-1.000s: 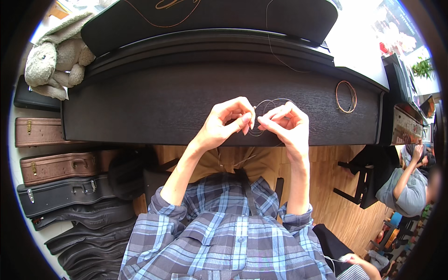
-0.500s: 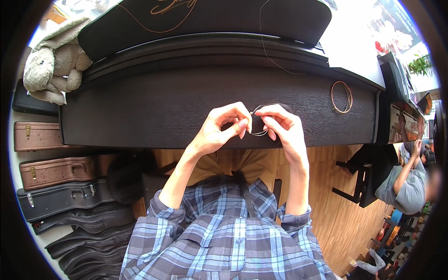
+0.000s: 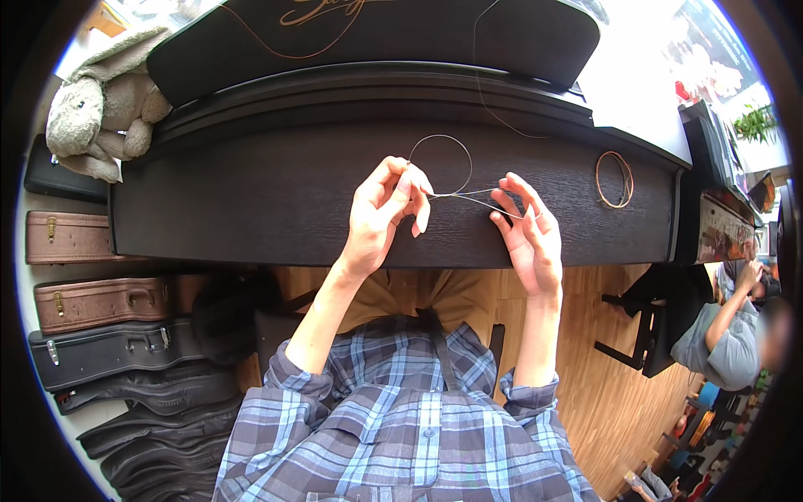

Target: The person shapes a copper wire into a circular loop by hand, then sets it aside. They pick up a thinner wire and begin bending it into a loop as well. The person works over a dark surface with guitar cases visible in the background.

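Observation:
My left hand (image 3: 375, 222) is closed, pinching a thin silvery wire string (image 3: 471, 160) over the black piano lid (image 3: 217, 201). The string forms a round loop above my fingertips, with two strands stretching rightward. My right hand (image 3: 532, 247) has its fingers loosely curled and spread around those strands, holding the string near thumb and fingers. A copper-coloured coiled string (image 3: 629, 182) lies on the lid to the right. A loose thin string (image 3: 478, 79) hangs from the upper panel onto the lid, and another copper string (image 3: 314, 55) lies across that panel.
A grey plush rabbit (image 3: 84, 117) sits at upper left. Brown cases (image 3: 100, 305) and black cases (image 3: 109, 356) line the left side. A plant (image 3: 754, 124) stands at upper right. A seated person in grey (image 3: 715, 343) is at the right, beside a black stand (image 3: 636, 318).
My hands have moved apart. My left hand has risen with a pinch, and my right fingers have spread. The string's loop now shows above my left fingers, with strands drawn out rightward.

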A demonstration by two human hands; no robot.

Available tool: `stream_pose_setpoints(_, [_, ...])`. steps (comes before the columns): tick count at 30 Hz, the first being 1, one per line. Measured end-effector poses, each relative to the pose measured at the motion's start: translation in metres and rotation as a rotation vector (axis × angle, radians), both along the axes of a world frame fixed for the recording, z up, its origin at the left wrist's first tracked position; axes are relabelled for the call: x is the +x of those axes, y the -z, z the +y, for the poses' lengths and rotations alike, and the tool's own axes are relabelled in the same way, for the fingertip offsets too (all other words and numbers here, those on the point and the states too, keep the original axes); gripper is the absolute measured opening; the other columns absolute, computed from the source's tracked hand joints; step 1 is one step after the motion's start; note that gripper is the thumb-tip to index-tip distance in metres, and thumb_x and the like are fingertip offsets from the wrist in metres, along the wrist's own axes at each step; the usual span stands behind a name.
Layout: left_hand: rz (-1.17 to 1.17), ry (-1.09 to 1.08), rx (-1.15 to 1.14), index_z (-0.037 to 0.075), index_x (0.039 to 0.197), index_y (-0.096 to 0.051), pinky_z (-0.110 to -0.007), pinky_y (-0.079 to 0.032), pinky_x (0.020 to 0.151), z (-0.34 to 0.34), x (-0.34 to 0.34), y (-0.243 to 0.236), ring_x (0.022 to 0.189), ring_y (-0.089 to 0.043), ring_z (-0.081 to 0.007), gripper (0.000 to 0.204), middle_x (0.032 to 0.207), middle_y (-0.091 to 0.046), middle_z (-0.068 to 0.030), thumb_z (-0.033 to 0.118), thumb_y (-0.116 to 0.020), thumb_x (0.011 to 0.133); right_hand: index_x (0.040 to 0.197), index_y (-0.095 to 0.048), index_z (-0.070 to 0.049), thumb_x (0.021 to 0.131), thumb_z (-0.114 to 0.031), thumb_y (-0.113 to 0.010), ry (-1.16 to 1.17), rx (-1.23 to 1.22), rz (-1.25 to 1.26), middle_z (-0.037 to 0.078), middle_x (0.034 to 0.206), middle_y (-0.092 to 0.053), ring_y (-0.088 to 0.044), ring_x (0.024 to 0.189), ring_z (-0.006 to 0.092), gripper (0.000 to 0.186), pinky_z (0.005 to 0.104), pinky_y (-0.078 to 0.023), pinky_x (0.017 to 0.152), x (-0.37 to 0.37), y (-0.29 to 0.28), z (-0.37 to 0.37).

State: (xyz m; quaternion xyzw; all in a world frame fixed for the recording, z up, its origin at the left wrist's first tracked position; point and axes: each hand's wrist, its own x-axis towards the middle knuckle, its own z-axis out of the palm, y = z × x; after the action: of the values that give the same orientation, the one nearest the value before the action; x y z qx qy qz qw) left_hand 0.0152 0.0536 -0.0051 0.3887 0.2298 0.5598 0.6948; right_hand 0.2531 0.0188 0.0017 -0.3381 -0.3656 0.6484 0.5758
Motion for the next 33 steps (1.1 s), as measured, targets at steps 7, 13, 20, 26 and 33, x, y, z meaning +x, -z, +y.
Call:
stream_pose_setpoints(7, [-0.069, -0.075, -0.038, 0.004, 0.105, -0.055, -0.028, -0.048, 0.056, -0.003, 0.001, 0.004, 0.064, -0.06, -0.0155, 0.017, 0.09, -0.062, -0.0082, 0.02, -0.05, 0.108, 0.148, -0.042, 0.002, 0.091, -0.023, -0.077, 0.085, 0.106, 0.229, 0.012, 0.144, -0.051, -0.053, 0.116, 0.0186, 0.071, 0.0318, -0.046, 0.093, 0.01, 0.028, -0.006])
stream_pose_setpoints(13, [-0.197, -0.076, 0.033, 0.005, 0.103, -0.053, -0.029, -0.047, 0.053, -0.003, 0.004, 0.008, 0.059, -0.059, -0.0158, 0.021, 0.081, -0.058, -0.0083, 0.025, -0.047, 0.109, 0.129, -0.052, 0.001, 0.102, -0.016, -0.059, 0.069, 0.085, 0.653, 0.015, 0.149, -0.043, -0.051, 0.082, 0.01, 0.033, 0.0277, -0.045, 0.079, 0.022, 0.035, -0.003])
stream_pose_setpoints(20, [-0.402, -0.082, -0.094, 0.009, 0.103, -0.048, -0.028, -0.051, 0.054, 0.002, 0.003, 0.02, 0.063, -0.061, -0.0143, 0.021, 0.09, -0.058, -0.0042, 0.029, -0.043, 0.11, 0.113, -0.045, -0.003, 0.112, -0.019, -0.04, 0.076, 0.121, 0.274, 0.007, 0.105, -0.046, -0.044, 0.055, 0.0055, 0.017, 0.0187, -0.04, 0.049, 0.06, 0.031, -0.003])
stream_pose_setpoints(26, [-0.329, -0.136, -0.067, 0.01, 0.103, -0.047, -0.027, -0.048, 0.052, -0.001, 0.005, 0.016, 0.06, -0.058, -0.0128, 0.019, 0.088, -0.058, -0.0046, 0.026, -0.041, 0.111, 0.107, -0.043, -0.002, 0.112, -0.017, -0.035, -0.028, 0.201, 0.443, 0.005, 0.084, -0.042, -0.038, 0.046, 0.0062, 0.017, 0.0194, -0.034, 0.036, 0.072, 0.035, 0.003])
stream_pose_setpoints(33, [-0.3, -0.15, -0.085, 0.008, 0.106, -0.047, -0.029, -0.05, 0.059, -0.006, 0.015, 0.021, 0.069, -0.06, -0.0161, 0.017, 0.094, -0.056, -0.0071, 0.023, -0.043, 0.111, 0.132, -0.047, 0.003, 0.107, -0.015, -0.05, 0.045, 0.208, 0.486, 0.006, 0.091, -0.05, -0.046, 0.055, 0.0042, 0.03, 0.022, -0.043, 0.046, 0.077, 0.035, -0.014])
